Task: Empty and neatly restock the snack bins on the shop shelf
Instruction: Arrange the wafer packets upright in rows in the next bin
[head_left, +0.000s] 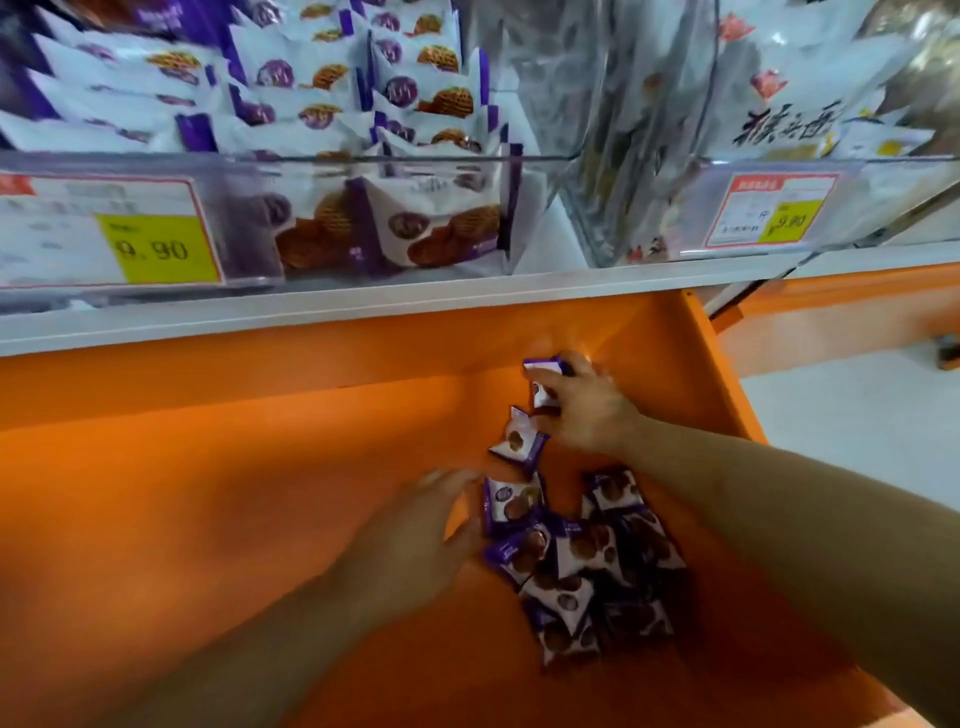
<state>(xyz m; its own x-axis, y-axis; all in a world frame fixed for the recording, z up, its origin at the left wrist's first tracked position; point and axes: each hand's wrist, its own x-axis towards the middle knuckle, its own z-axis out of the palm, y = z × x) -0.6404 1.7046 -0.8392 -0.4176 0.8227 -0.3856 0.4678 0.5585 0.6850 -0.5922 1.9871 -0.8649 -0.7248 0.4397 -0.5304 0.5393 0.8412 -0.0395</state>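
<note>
Both bare arms reached forward and down. The right hand (582, 410) curled in a grip. The left hand (421, 530) lay spread, fingers relaxed.

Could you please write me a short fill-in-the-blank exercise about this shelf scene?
1. The right hand grips a small purple-and-white snack packet over the ____ lower shelf.
2. The yellow price label on the clear plastic bin reads ____.
3. The left hand holds ____.

Missing words: orange; 9.90; nothing
</note>
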